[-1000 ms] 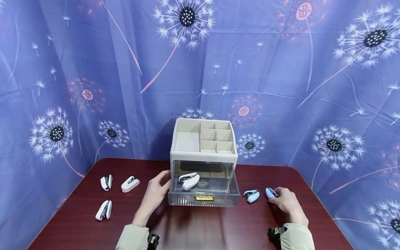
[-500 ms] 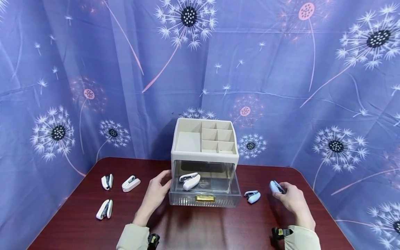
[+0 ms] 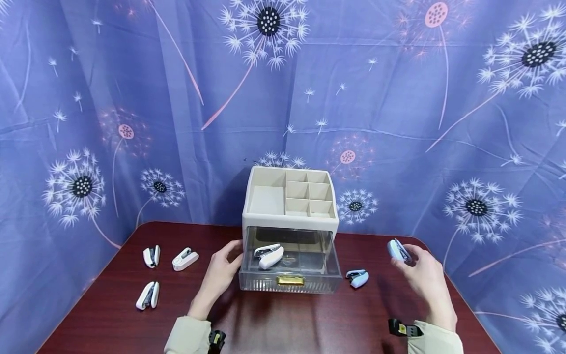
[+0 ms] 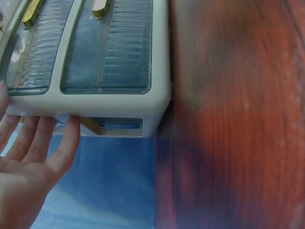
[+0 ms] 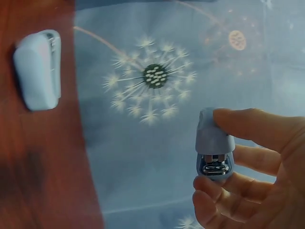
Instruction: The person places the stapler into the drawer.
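My right hand (image 3: 422, 270) pinches a small light-blue stapler (image 3: 399, 250) between thumb and fingers, raised above the table. The right wrist view shows its metal end (image 5: 215, 167) facing the camera. My left hand (image 3: 222, 270) rests against the left side of a cream desktop organizer (image 3: 289, 222), fingers fairly straight along its side wall in the left wrist view. The organizer's clear drawer (image 3: 289, 284), with a gold handle, is pulled out and has a white stapler (image 3: 270, 257) lying in it. Another light-blue stapler (image 3: 358, 279) lies on the table between drawer and right hand.
On the table's left lie three white staplers, one at the back (image 3: 152, 256), one beside it (image 3: 185, 259) and one nearer (image 3: 148, 295). The organizer's top has divided compartments (image 3: 309, 191). Behind the dark red table (image 3: 283, 329) hangs a blue dandelion-print curtain (image 3: 380, 98).
My right hand has lifted the light-blue stapler off the table, moving slightly right and toward the back, and the stapler has tilted. My left hand stays at the organizer.
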Available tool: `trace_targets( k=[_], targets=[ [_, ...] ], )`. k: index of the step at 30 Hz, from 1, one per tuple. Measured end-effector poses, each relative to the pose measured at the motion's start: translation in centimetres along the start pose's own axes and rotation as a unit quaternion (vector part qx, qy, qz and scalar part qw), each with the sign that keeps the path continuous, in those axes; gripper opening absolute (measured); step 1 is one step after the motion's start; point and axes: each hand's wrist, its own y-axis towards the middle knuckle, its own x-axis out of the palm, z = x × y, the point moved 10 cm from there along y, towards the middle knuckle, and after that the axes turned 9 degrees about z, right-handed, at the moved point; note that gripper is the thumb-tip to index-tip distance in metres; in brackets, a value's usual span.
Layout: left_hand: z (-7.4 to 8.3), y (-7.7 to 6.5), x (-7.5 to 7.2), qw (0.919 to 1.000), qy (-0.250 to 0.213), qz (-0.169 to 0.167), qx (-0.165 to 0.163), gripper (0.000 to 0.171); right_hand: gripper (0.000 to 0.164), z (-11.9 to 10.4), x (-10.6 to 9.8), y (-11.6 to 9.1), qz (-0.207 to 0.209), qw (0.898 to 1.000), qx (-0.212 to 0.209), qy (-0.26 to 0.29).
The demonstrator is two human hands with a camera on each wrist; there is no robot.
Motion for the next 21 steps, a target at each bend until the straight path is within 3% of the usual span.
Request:
trace_targets(
  k=[6, 15, 19, 21],
  targets=[
    [0.1, 0.0, -0.1, 1.0000, 0.007, -0.001, 0.005, 0.025, 0.047, -1.6, -1.9, 0.2, 0.042, 0.999, -0.008, 0.007],
    [-3.5, 0.6, 0.7, 0.9999, -0.003, 0.007, 0.009, 0.027, 0.047, -4.6, -4.5, 0.0, 0.087, 0.996, -0.022, 0.013],
    [-3.6, 0.5, 0.5, 0.9998, -0.008, 0.009, 0.018, 0.025, 0.048, -6.2, -5.2, -0.3, 0.104, 0.994, -0.030, 0.028],
    [-2.6, 0.4, 0.2, 0.9999, -0.007, 0.007, 0.014, 0.025, 0.049, -7.0, -5.3, -0.4, 0.112, 0.992, -0.032, 0.039]
  ],
)
